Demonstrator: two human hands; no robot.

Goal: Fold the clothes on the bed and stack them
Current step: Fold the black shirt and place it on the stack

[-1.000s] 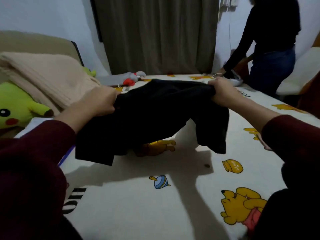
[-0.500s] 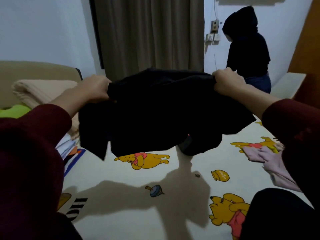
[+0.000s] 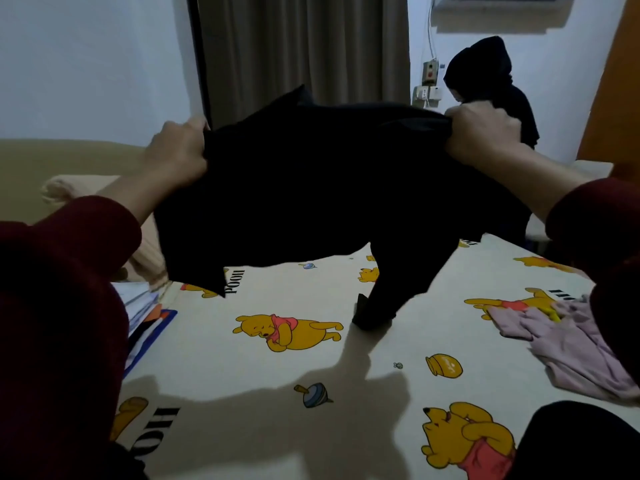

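A cream bed sheet printed with yellow cartoon bears (image 3: 277,386) spreads below. Above it hangs a black cloth garment (image 3: 322,188), one end touching the sheet. The left hand (image 3: 178,152) and right hand (image 3: 483,133) each grip its upper edge in a fist.

Two hands: left hand (image 3: 178,152), right hand (image 3: 483,135), each closed on same garment; one black garment (image 3: 311,188) held up over bed; one pink garment (image 3: 571,344) lying at right edge of bed; one bed (image 3: 242,427) with cartoon-print sheet; one beige blanket (image 3: 69,188), folded, at far left corner; one stack of papers (image 3: 138,303) at left edge; one curtain (image 3: 304,50) behind; one other person (image 3: 485,77) in dark clothes at far right; two dark red sleeves (image 3: 62,306).
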